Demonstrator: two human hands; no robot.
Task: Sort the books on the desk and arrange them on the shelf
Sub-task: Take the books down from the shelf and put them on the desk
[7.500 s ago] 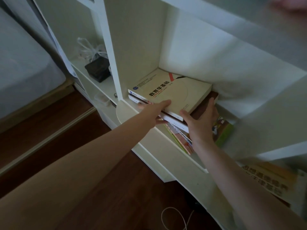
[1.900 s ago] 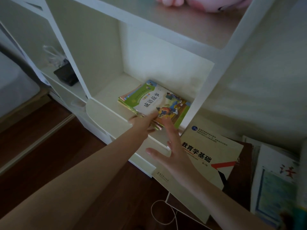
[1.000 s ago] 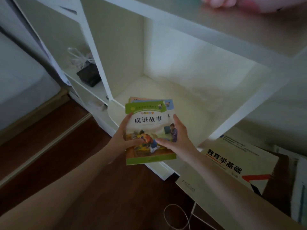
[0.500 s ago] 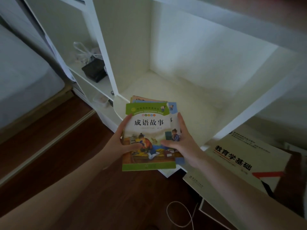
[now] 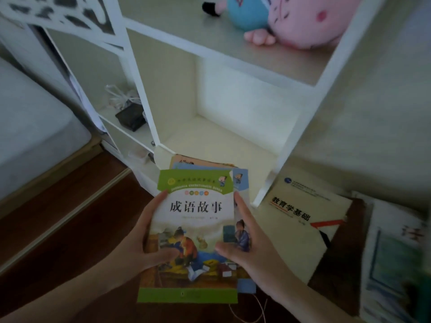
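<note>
I hold a small stack of thin picture books (image 5: 193, 215) in front of the white shelf (image 5: 144, 94); the top one has a green band and a colourful cover. My left hand (image 5: 144, 238) grips the stack's left edge with the thumb on the cover. My right hand (image 5: 247, 243) grips its right edge. The shelf compartment (image 5: 224, 145) behind the stack holds nothing. A cream textbook (image 5: 300, 227) lies flat on the desk to the right, on top of a dark brown book (image 5: 338, 271).
A pink and blue plush toy (image 5: 286, 17) lies on the upper shelf board. A black box with white cables (image 5: 129, 115) sits in the left compartment. More books (image 5: 394, 257) lie at the far right. Dark wooden floor (image 5: 58, 229) and a white cord (image 5: 247, 311) are below.
The stack of picture books has come out of the compartment and sits closer to me, held by both hands. The view has tilted upward, showing the plush toy.
</note>
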